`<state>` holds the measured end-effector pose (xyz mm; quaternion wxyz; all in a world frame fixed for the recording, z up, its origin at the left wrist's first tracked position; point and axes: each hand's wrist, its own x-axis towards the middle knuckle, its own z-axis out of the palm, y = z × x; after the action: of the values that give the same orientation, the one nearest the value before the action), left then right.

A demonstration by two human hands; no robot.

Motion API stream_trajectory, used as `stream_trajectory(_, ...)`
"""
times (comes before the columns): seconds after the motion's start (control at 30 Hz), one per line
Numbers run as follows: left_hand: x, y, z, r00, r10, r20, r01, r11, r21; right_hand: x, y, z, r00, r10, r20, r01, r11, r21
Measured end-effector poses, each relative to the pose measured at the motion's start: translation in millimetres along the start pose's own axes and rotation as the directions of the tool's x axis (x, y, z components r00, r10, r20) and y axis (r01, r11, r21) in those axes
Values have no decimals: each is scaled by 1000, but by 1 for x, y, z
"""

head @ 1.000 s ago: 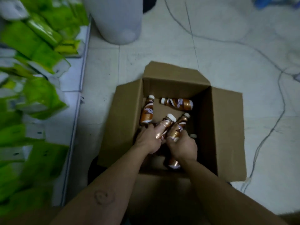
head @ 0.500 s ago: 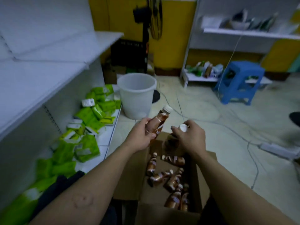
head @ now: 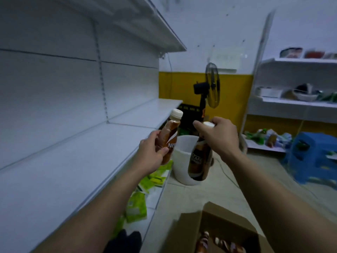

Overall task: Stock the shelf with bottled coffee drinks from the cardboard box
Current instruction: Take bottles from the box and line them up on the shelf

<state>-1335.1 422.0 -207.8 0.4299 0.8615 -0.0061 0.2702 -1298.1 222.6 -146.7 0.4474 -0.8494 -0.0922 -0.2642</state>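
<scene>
Just off the white shelf's (head: pixel 73 170) front edge, the left hand (head: pixel 149 156) curls round a coffee bottle (head: pixel 168 134) held nearly upright. Beside it, the right hand (head: pixel 218 137) pinches a second bottle (head: pixel 198 161) by its cap; the cardboard box (head: pixel 228 220) lies below.

White bucket (head: pixel 179 167) upright on the pale tiled floor (head: pixel 191 196). Behind it a black crate (head: pixel 187 115) and a dark standing fan (head: pixel 212 85), both against the yellow lower wall (head: pixel 175 88). Green packets (head: pixel 136 207) in a loose heap low at left, near the bucket's base. Blue plastic stool (head: pixel 313 154) at right, blurred. Far white rack (head: pixel 291 105) along the right wall. It holds bowls and tubs on the upper boards and mixed packets (head: pixel 268 137) on the lowest, too blurred to identify. Thin cable (head: pixel 226 172) trails over the floor right of the bucket.
</scene>
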Motion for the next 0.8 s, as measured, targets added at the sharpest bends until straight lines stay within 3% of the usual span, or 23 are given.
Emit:
stream_trajectory(0.27,-24,-41,-107,970,-146,-194,181,968,176,21,-72,82,980,-132,151,101,975,196)
stream_trajectory(0.57,-89,-55,-202,896,-243,-372,383,845,373,-5,-122,161,912,-277,304,125,891,437)
stream_trajectory(0.8,-158,-50,-259,758,-363,-543,585,746,317,-58,-206,201,754,-500,426,277,830,485)
